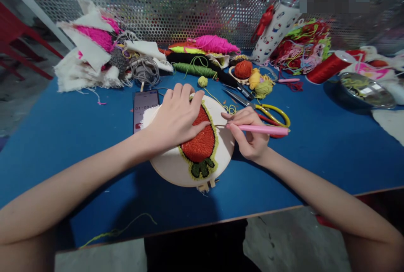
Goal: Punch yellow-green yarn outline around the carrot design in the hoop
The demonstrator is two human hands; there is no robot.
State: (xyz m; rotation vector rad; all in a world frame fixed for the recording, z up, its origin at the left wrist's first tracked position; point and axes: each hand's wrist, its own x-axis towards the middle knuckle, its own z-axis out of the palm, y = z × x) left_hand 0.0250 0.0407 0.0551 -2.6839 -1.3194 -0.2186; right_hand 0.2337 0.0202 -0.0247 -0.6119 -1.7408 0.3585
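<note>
Blue tabletop (94, 137), bearing hooped cloth (172, 164) near its front edge: white, with tufted red oval (200, 143), dark-outlined, lime-bordered. Left hand (179, 114), spread palm-down across it, grasping nothing. Right hand (252, 139), fingertips pinched around pink tool (263, 129), needle (220, 126) at the oval's edge.

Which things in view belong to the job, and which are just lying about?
Job:
hooped cloth, under the left hand
pink tool, in the right hand
probably the yellow-green yarn ball and scissors

Lying about, apparently:
phone
patterned tumbler
red thread spool
white fabric scraps

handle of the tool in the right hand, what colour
The handle is pink, clearest in the head view.
</note>
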